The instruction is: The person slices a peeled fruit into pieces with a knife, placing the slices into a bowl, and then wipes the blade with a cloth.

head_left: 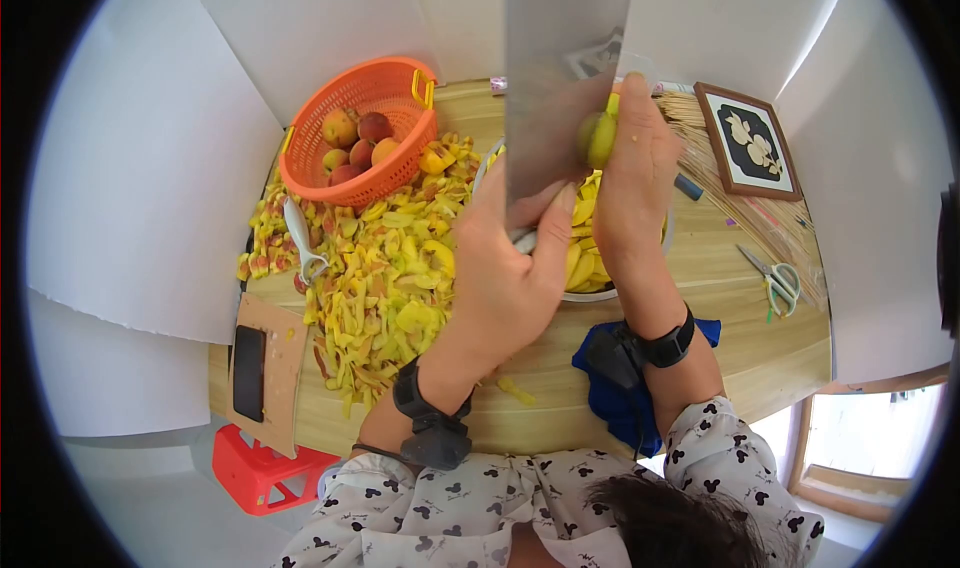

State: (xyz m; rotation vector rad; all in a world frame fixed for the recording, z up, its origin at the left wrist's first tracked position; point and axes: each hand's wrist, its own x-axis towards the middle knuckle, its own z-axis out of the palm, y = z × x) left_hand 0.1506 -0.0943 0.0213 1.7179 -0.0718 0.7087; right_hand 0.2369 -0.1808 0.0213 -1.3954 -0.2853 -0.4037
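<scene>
A large, shiny metal blade (560, 78) stands upright in the middle of the view, close to the camera. At its lower end my left hand (510, 268) is closed around it, thumb pointing up; any handle is mostly hidden. My right hand (638, 168) holds a yellow-green piece of fruit (603, 138) against the blade's right side, and the blade reflects it. Beneath both hands, a round bowl (592, 296) with a pale rim holds yellow fruit slices (583, 266), partly hidden by the hands and blade.
Yellow peelings (390, 288) cover the table's left part. Behind them stands an orange basket (400, 173) of peaches, with a white peeler (298, 230) nearby. A phone (249, 373) lies front left. Scissors (783, 283), thin sticks (740, 213) and a framed picture (750, 143) are right; blue cloth (610, 398) is in front.
</scene>
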